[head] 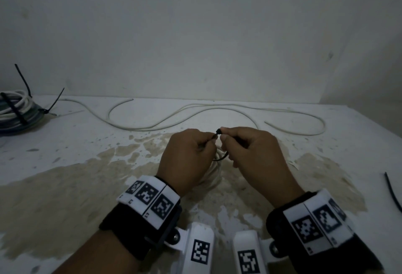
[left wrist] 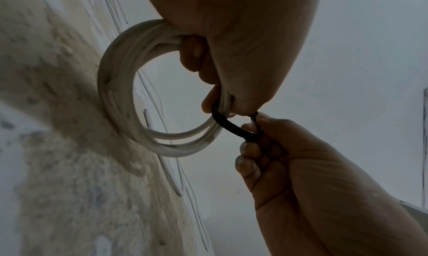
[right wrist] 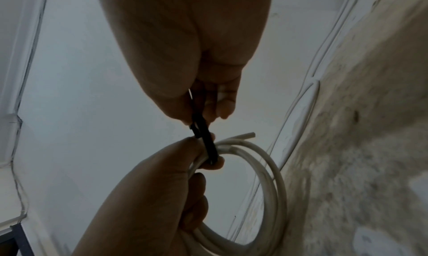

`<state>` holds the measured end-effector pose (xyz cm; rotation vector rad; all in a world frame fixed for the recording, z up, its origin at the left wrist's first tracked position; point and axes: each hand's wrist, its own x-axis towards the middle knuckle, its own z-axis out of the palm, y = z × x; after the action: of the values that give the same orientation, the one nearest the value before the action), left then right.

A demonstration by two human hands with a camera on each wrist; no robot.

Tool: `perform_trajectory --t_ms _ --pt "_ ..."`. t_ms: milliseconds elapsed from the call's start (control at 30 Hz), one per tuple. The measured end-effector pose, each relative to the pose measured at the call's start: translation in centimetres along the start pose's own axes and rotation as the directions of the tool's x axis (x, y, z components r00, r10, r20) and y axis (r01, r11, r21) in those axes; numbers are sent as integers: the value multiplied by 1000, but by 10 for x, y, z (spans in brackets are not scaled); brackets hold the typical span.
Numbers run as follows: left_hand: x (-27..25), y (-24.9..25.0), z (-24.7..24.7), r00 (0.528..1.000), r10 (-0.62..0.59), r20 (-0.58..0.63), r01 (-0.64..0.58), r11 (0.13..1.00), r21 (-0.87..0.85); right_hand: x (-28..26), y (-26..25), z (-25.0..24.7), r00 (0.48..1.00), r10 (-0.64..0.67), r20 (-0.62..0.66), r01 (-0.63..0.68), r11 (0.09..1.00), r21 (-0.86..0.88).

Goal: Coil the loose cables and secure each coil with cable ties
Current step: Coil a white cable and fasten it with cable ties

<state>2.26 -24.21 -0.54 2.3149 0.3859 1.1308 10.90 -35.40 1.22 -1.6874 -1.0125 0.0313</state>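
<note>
A small coil of white cable (left wrist: pixel 115 87) hangs from my left hand (head: pixel 207 144), whose fingers curl round its strands. A black cable tie (left wrist: pixel 231 129) loops round the coil's strands. My right hand (head: pixel 224 140) pinches the tie close to its head (head: pixel 218 131), fingers curled. In the right wrist view the tie (right wrist: pixel 206 141) runs from my right fingers down to the coil (right wrist: pixel 274 177), where my left hand (right wrist: pixel 208 161) holds it. The two hands almost touch above the stained table (head: pixel 65 186). In the head view they hide most of the coil (head: pixel 214 179).
Loose white cables (head: pixel 217 108) snake across the back of the table near the wall. A bundle of cables bound with black ties (head: pixel 15 110) lies at the far left. A spare black tie (head: pixel 391 193) lies at the right edge.
</note>
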Motion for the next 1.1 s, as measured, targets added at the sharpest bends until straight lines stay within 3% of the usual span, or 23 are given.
perform_trajectory --t_ms 133,333,400,567,733,800,1000,1100 --pt "0 4 -3 998 57 17 -58 997 59 2 -4 -4 995 98 25 -100 985 143" --pt "0 3 0 991 -131 -30 128 988 -86 -1 -7 -1 997 42 -72 -28 981 192" --pt "0 2 0 994 -108 -24 106 991 -80 -2 -8 1 996 41 -74 -27 984 176" --pt "-1 5 0 993 98 -59 -99 995 -21 -2 -10 -2 996 66 59 -74 988 134" --pt "-1 4 4 999 -18 -50 12 992 -123 -4 -12 -1 997 49 -61 -35 976 214" --pt "-2 5 3 999 -9 -40 4 991 -132 -5 -14 0 995 50 -82 -29 971 238" --pt "-2 1 5 991 121 -54 -122 992 -23 -1 -9 -5 997 65 38 -69 990 124" --pt "-2 3 6 999 42 19 -40 993 -115 1 -6 -9 997 77 30 -80 991 108"
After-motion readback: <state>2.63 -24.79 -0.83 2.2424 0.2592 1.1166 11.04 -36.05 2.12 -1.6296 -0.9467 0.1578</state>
